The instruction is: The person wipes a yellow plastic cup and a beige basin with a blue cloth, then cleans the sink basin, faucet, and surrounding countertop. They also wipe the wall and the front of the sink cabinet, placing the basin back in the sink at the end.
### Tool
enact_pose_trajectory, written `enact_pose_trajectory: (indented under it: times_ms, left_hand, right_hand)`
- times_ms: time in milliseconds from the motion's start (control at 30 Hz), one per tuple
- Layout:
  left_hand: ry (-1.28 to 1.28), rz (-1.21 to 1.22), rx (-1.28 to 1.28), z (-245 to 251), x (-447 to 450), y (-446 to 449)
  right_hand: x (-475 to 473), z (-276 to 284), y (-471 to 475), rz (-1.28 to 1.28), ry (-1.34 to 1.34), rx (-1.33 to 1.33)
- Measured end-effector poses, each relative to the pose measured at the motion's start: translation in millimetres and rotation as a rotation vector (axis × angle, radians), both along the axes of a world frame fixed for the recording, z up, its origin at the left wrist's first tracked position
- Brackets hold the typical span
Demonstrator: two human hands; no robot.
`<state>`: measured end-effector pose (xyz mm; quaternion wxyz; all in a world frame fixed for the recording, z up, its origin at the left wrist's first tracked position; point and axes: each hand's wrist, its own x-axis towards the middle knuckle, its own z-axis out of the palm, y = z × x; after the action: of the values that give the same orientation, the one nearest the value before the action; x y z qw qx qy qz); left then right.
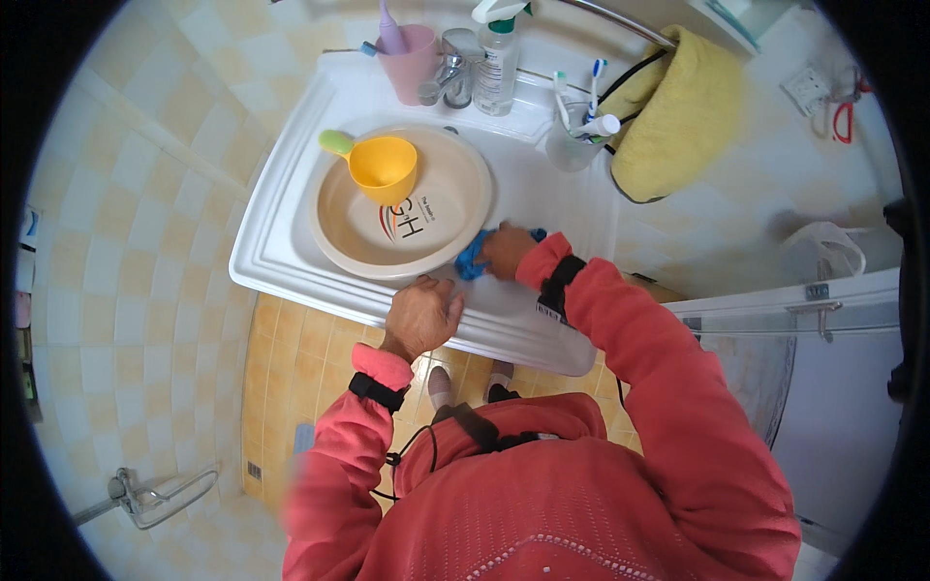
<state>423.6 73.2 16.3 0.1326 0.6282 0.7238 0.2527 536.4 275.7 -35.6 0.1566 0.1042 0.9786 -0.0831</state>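
Observation:
My right hand (506,250) presses a blue cloth (471,258) onto the white washbasin (552,210), just right of a beige plastic basin (476,171). At the near rim of the beige basin rests my left hand (423,314), over the washbasin's front edge; its fingers are bent and no object shows in it. A yellow dipper (383,171) with a green handle sits in the left part of the beige basin, its handle lying over the rim. Part of the blue cloth is hidden under my right hand.
Along the back stand a pink cup (409,69), a chrome faucet (454,72), a spray bottle (496,76) and a clear cup (574,145) with toothbrushes. A yellow towel (676,116) hangs at the back right. A shower mixer (127,492) is on the left wall.

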Motion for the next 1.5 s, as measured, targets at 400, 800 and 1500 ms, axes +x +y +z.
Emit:
enact_pose_trajectory:
  times_ms: [400,800,1500]
  left_hand:
    - [0.050,-0.013,0.009,-5.3,2.4,0.3]
    - [0.066,-0.001,0.064,-12.8,2.0,-2.1]
    - [0.078,0.116,-0.026,2.7,9.2,0.2]
  right_hand:
    - [120.0,100.9,-79.4,-0.253,0.122,-0.053]
    - [161.9,98.0,-104.4,-0.331,0.416,0.225]
    - [48.1,55.0,62.2,0.002,0.401,0.421]
